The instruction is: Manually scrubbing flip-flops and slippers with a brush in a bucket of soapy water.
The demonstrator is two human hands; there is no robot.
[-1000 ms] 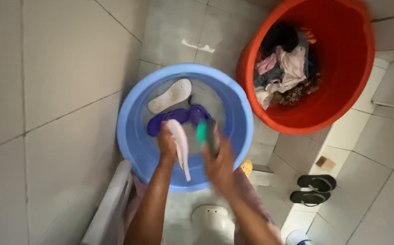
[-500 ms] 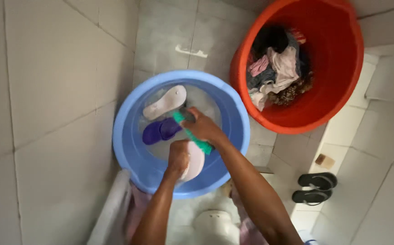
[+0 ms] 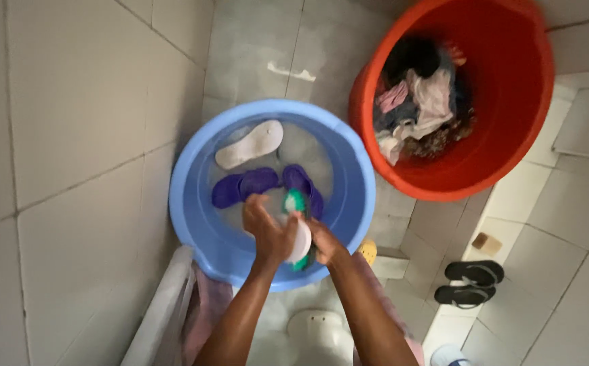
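Nearest me, over the near rim of the blue basin (image 3: 192,224), my left hand (image 3: 267,230) has its grip closed around a white slipper (image 3: 301,240). My right hand (image 3: 321,244), just beside it, holds a green scrubbing brush (image 3: 296,202) against that slipper; motion blur hides the exact contact. Beyond, inside the basin, two purple slippers (image 3: 243,186) lie side by side, and a second white slipper (image 3: 249,144) rests against the far wall. Farther right, an orange tub (image 3: 511,156) holds mixed laundry (image 3: 416,102). On the tiled floor (image 3: 91,102) at right sits a pair of black sandals (image 3: 472,281).
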